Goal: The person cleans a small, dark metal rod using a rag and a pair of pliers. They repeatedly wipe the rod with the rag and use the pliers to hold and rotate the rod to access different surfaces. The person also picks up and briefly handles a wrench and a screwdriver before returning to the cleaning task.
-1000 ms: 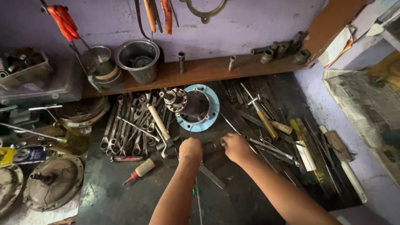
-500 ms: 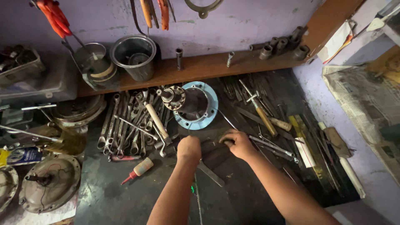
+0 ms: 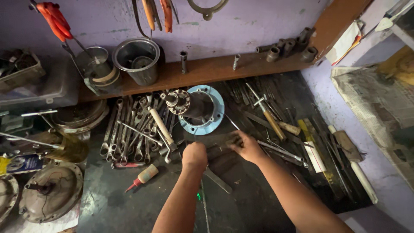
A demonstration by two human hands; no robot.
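Below the blue round metal flange (image 3: 202,110), left hand (image 3: 194,155) fisted and right hand (image 3: 247,146) grip a dark flat metal piece (image 3: 222,151) (spanners (image 3: 129,133) crowd leftward).

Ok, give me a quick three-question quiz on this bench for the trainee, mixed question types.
1. True or false: both hands rest on the same dark flat metal piece.
2. Which lies left of the left hand? A) wooden-handled screwdriver B) pile of spanners C) row of sockets
3. Fill in: the motor part with the shaft stands on a light blue ____.

Key:
1. True; the right hand grips its far end, the left hand its near end.
2. B, the pile of spanners.
3. Flange ring.
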